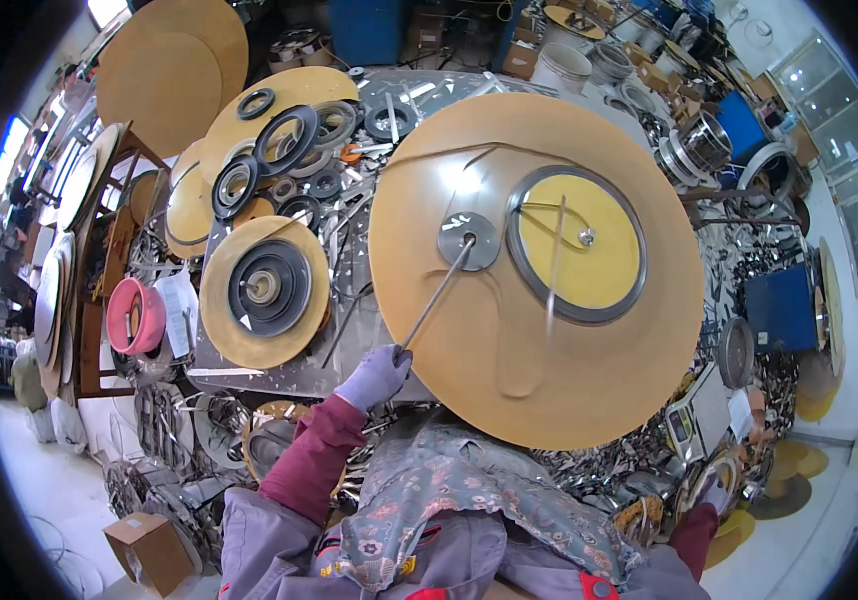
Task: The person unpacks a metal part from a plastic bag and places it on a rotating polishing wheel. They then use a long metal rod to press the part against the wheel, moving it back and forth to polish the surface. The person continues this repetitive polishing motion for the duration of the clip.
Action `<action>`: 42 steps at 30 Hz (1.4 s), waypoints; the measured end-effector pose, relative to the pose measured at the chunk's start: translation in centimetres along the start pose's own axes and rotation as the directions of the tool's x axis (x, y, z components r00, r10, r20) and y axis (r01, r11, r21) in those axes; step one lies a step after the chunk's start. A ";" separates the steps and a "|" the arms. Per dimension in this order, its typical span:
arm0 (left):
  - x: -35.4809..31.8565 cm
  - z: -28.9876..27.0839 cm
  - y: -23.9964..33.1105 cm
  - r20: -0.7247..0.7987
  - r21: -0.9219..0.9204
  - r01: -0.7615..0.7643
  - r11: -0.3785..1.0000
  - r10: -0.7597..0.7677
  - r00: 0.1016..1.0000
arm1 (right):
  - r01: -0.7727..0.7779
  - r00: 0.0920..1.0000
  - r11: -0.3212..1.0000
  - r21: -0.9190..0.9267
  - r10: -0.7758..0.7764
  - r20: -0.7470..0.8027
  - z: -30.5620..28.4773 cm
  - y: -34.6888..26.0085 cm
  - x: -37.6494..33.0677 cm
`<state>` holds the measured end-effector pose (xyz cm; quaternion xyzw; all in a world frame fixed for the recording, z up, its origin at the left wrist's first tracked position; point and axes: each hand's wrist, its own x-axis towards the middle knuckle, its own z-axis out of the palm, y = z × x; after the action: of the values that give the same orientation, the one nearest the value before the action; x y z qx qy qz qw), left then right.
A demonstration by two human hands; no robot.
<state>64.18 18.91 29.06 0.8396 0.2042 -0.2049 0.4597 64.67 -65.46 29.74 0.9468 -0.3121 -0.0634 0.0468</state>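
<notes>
My left hand (pixel 376 378), in a pale lavender glove, is closed around the near end of a thin metal rod (pixel 436 297). The rod's far end meets the middle of a small grey disc (pixel 456 228) on a large tan round board (pixel 589 385). Right of that disc lies a yellow disc (pixel 604 275) edged by a dark grey ring (pixel 521 262), with a small metal knob on it. A thin pale strip over the yellow disc is blurred. Low at the right, my gloved right hand (pixel 717 496) is beside shiny metal rings (pixel 719 470); its fingers are too small and hidden to read.
A smaller tan disc (pixel 299 325) with stacked dark rings stands left on the grey table. Black rings (pixel 286 140) and metal scraps lie behind it. A pink basin (pixel 136 316) is at far left, a cardboard box (pixel 152 553) below. Metal scraps heap along the right.
</notes>
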 end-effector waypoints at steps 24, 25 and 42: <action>1.4 -1.1 0.2 -0.055 0.119 -0.089 0.989 0.097 0.994 | 0.552 0.770 0.761 -0.341 -0.622 -0.143 -20.2 -46.8 -0.6; 1.6 -1.1 -0.1 -0.053 0.114 -0.100 0.988 0.107 0.993 | 0.636 0.692 0.711 -0.300 -0.698 -0.186 -21.0 -47.5 -1.3; 0.0 -2.1 0.3 -0.021 0.114 -0.038 0.993 0.040 0.999 | 0.946 0.180 0.228 -0.230 -0.960 -0.213 -20.0 -56.5 -11.3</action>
<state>64.72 20.52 30.30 0.8705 0.1811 -0.1976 0.4128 91.73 -12.52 43.25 0.9295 0.3569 0.0637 0.0673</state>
